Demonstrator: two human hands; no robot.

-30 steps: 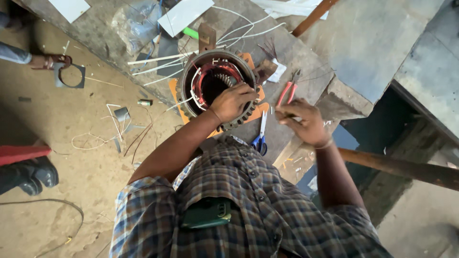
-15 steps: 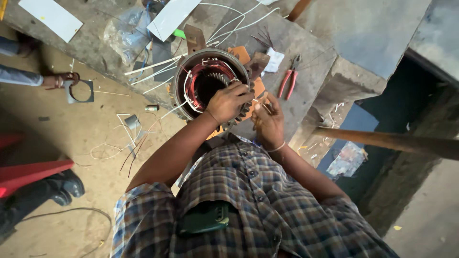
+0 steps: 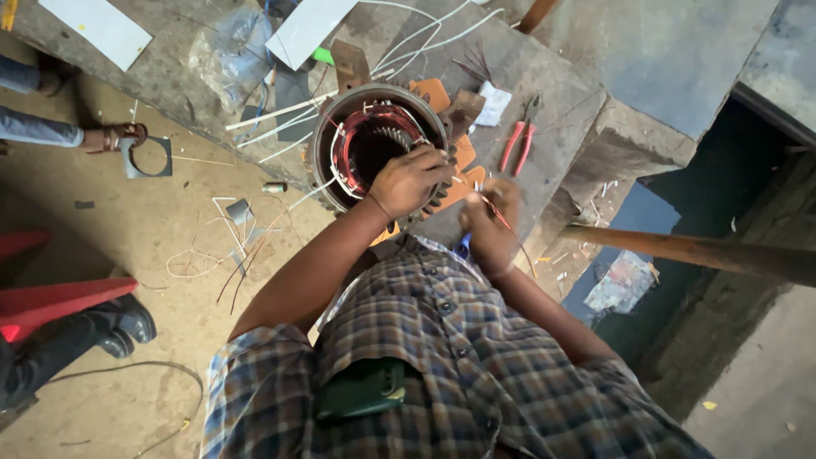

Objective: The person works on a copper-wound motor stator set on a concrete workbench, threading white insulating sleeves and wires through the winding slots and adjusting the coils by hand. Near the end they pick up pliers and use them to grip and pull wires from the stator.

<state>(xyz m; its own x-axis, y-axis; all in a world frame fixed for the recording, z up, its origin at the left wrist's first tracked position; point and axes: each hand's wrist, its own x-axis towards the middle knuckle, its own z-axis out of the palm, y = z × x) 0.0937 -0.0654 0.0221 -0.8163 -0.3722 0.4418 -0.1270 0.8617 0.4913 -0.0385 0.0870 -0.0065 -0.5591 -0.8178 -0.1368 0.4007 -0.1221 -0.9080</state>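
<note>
A round motor stator [image 3: 340, 127] with red-copper windings and white lead wires lies on a concrete block [image 3: 544, 76]. My left hand [image 3: 412, 183] grips its near rim, fingers curled over the finned edge. My right hand [image 3: 489, 223] is just right of the stator, pinching a thin reddish wire [image 3: 501, 219] that runs from the windings. Orange insulation sheets [image 3: 433, 92] lie under and behind the stator. Red-handled pliers [image 3: 520, 140] rest on the block to the right. A blue scissor handle [image 3: 461, 246] shows below my right hand.
White panels [image 3: 306, 30] and a plastic bag [image 3: 221, 59] lie at the back of the block. Wire scraps and a square metal plate with a hole [image 3: 144, 157] litter the dirt floor. Other people's feet [image 3: 110, 136] and a black shoe [image 3: 123, 327] are at left. A wooden pole [image 3: 697, 252] crosses at right.
My right hand has come left from beside the pliers to the stator's edge and now pinches a thin wire. My left hand has stayed on the stator rim.
</note>
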